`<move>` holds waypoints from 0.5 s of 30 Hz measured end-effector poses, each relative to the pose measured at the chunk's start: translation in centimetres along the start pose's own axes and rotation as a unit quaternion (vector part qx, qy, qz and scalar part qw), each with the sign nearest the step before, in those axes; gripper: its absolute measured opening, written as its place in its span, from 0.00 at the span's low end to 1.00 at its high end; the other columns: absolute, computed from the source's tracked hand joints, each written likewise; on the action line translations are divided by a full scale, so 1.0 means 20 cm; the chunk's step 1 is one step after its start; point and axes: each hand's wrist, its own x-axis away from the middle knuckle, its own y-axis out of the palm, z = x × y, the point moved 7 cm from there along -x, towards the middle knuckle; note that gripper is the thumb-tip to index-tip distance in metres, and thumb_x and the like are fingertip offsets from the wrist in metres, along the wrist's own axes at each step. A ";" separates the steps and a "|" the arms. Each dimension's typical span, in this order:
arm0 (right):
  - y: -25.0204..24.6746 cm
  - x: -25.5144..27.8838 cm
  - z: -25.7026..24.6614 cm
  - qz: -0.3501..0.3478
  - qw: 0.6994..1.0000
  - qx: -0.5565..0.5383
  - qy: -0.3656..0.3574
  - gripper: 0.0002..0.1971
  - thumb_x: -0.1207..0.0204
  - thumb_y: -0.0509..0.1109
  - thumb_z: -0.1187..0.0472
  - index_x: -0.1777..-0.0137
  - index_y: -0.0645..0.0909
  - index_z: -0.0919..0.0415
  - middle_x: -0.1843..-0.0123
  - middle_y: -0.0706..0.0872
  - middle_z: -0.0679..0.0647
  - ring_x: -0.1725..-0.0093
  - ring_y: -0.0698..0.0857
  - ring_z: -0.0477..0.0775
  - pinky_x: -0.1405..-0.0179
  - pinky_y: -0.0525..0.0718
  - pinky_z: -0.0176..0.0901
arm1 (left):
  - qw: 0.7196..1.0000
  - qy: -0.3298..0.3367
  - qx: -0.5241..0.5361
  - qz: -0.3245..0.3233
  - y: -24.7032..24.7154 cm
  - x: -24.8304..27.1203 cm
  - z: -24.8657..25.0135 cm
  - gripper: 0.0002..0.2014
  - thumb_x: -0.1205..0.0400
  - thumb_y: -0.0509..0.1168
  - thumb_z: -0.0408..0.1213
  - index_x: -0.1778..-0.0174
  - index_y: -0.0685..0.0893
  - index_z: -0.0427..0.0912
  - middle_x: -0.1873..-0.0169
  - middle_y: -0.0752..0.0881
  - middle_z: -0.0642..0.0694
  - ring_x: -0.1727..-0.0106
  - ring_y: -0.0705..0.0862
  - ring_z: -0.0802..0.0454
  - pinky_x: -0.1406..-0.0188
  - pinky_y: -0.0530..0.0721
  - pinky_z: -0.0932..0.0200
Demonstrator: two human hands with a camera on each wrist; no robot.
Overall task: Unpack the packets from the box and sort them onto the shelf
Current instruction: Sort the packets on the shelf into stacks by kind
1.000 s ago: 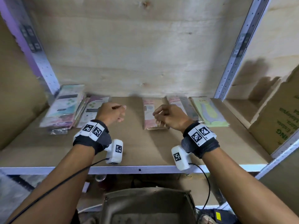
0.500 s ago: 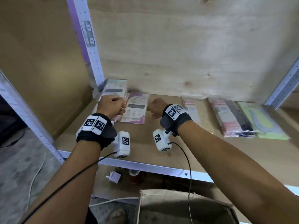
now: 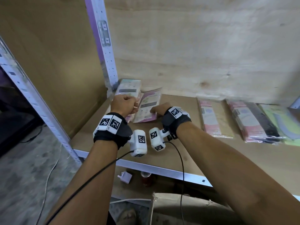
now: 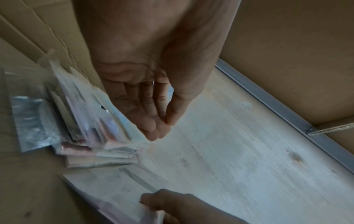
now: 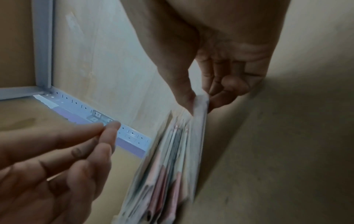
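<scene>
Two piles of packets lie at the left end of the wooden shelf (image 3: 178,143). A pale stack of packets (image 3: 129,88) (image 4: 86,121) sits against the corner post. Beside it lies a pink packet (image 3: 150,104) (image 5: 200,121), with one side tilted up off the pile under it. My right hand (image 3: 153,111) (image 5: 201,101) pinches its near edge between thumb and fingers. My left hand (image 3: 128,103) (image 4: 162,127) hovers over the pale stack's near end, its fingers loosely bent and thumb at the fingertips, holding nothing.
Further right on the shelf lie a pink-and-tan pile (image 3: 212,119), a pink-and-black pile (image 3: 253,122) and a green pile (image 3: 282,124). A perforated metal post (image 3: 103,46) and a cardboard side wall close the left. An open cardboard box (image 3: 186,207) sits below the shelf rail.
Both hands moved left from the middle pile to the shelf's left end. My right hand took hold of the pink packet and tilted it up. The head view swung left.
</scene>
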 end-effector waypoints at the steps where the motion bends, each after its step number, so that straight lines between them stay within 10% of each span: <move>1: -0.01 -0.01 0.00 0.007 1.000 -0.001 -0.007 0.27 0.29 0.77 0.60 0.30 0.79 0.66 0.34 0.84 0.62 0.51 0.81 0.54 0.66 0.79 0.38 | 1.000 -0.002 0.000 0.002 0.00 0.00 0.00 0.06 0.19 0.69 0.32 0.61 0.88 0.39 0.64 0.90 0.41 0.72 0.83 0.51 0.60 0.87 0.57; 6: -0.12 0.12 0.07 0.031 0.992 -0.118 -0.033 0.04 0.25 0.73 0.66 0.52 0.82 0.64 0.46 0.89 0.68 0.52 0.88 0.64 0.45 0.88 0.58 | 1.000 -0.003 -0.001 0.011 0.03 -0.01 -0.02 0.05 0.20 0.70 0.33 0.62 0.88 0.41 0.63 0.89 0.41 0.68 0.85 0.48 0.52 0.90 0.50; 10: -0.29 0.28 0.09 0.010 0.983 -0.164 -0.084 0.06 0.23 0.71 0.71 0.59 0.79 0.62 0.45 0.88 0.71 0.46 0.88 0.69 0.41 0.86 0.63 | 0.997 -0.045 0.037 -0.043 0.18 0.03 -0.02 0.14 0.20 0.73 0.46 0.48 0.86 0.38 0.51 0.88 0.40 0.54 0.91 0.44 0.54 0.92 0.55; 15: -0.53 0.53 0.02 0.025 0.979 -0.082 -0.187 0.04 0.24 0.74 0.69 0.59 0.87 0.62 0.60 0.90 0.56 0.63 0.88 0.53 0.60 0.87 0.42 | 0.970 -0.085 0.101 -0.203 0.43 0.17 0.04 0.39 0.26 0.73 0.63 0.26 0.75 0.42 0.36 0.84 0.35 0.42 0.89 0.37 0.50 0.92 0.46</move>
